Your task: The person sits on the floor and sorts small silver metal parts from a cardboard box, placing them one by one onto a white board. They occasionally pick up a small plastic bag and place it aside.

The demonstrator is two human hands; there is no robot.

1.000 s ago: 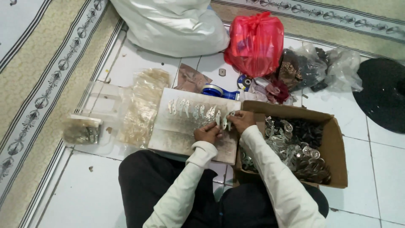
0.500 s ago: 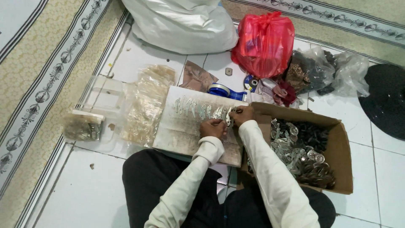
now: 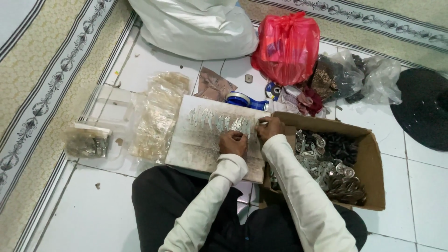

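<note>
Seated on tiled floor (image 3: 93,219), white board (image 3: 205,140) across the lap. Left hand (image 3: 233,142) rests on the board, grip curled on a small metal piece in the row of metal pieces (image 3: 219,122). Right hand (image 3: 269,128) pinches another at the row's end. Cardboard box (image 3: 373,177) of loose parts just right. Risk: board tilts off the knees, row slides. Beyond: tape roll (image 3: 239,99), red bag (image 3: 287,46).

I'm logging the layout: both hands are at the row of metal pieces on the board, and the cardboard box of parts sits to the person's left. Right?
Not quite. In the head view the cardboard box lies to the person's right. The left hand and right hand are at the row of metal pieces on the board.
</note>
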